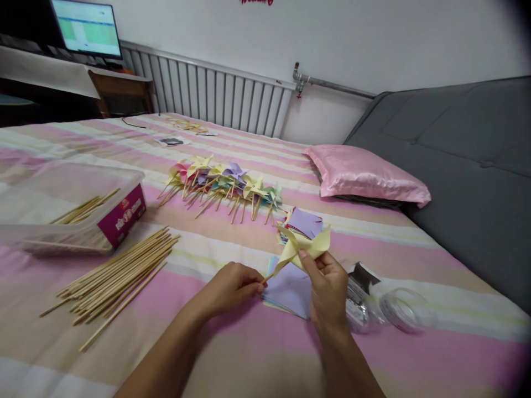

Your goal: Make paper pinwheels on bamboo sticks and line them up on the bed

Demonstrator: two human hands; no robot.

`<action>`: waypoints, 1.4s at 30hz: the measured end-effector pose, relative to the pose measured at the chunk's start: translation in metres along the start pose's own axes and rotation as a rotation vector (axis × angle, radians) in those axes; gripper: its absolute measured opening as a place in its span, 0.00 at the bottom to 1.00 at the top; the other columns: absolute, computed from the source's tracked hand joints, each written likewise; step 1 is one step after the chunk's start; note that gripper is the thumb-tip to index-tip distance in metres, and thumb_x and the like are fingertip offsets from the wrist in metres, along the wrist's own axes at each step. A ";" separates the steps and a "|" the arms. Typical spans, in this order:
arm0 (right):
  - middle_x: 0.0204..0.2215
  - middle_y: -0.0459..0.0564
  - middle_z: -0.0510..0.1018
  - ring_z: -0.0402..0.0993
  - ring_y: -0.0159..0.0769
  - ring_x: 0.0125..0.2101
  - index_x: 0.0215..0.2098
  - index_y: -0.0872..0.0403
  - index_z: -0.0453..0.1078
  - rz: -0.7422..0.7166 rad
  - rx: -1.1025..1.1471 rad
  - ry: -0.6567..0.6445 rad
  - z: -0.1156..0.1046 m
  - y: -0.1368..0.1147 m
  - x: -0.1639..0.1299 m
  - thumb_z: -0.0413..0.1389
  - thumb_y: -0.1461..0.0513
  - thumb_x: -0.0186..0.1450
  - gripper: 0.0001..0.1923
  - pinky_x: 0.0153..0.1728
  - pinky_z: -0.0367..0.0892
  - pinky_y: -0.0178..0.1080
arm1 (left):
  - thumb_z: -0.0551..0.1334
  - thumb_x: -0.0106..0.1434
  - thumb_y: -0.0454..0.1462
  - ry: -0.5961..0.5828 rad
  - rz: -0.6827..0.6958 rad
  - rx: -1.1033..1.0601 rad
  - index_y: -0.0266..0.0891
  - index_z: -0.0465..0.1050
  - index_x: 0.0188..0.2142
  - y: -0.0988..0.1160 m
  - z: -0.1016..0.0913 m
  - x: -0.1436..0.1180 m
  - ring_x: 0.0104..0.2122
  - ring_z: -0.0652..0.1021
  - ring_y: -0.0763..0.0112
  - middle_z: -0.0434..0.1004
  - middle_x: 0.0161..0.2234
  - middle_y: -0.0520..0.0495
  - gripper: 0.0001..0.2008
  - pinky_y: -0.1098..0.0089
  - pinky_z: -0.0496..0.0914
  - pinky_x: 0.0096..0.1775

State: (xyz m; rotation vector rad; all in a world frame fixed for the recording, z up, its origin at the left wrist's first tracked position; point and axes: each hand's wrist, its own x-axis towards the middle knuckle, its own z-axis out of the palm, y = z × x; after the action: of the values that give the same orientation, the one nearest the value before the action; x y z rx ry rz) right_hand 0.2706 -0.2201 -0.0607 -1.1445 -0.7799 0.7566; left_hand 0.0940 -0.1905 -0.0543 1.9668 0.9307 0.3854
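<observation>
About a dozen finished pinwheels (pixel 224 185) lie in a row on the bed (pixel 373 243) while the right hand (pixel 327 290) pinches a yellow pinwheel (pixel 305 249), the left hand (pixel 232 287) grips its stick (pixel 268 276), and many loose sticks (pixel 120 276) and paper squares (pixel 305 222) remain.

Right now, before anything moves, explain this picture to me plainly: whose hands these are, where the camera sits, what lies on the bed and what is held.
The one picture comes from a camera worn on a person's head, looking down at their own bare hands over a striped bedsheet.

The right hand pinches a yellow paper pinwheel. The left hand grips the end of its wooden stick.

Under the hands lies a stack of paper squares. To the left lie a pile of bamboo skewers and a clear plastic box holding more. Further back sits a row of finished pinwheels, and a pink pillow lies to the right.
</observation>
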 end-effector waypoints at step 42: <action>0.32 0.52 0.80 0.75 0.41 0.34 0.38 0.58 0.73 0.009 0.006 -0.005 -0.001 0.002 0.000 0.63 0.57 0.53 0.17 0.36 0.68 0.40 | 0.54 0.60 0.37 -0.002 0.021 0.009 0.35 0.77 0.30 -0.001 0.000 -0.001 0.25 0.68 0.75 0.73 0.24 0.51 0.12 0.75 0.58 0.28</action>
State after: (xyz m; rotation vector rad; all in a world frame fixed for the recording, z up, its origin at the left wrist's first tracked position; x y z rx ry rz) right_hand 0.2712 -0.2204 -0.0632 -1.1416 -0.7768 0.7695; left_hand 0.0933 -0.1907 -0.0553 1.9864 0.9123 0.3917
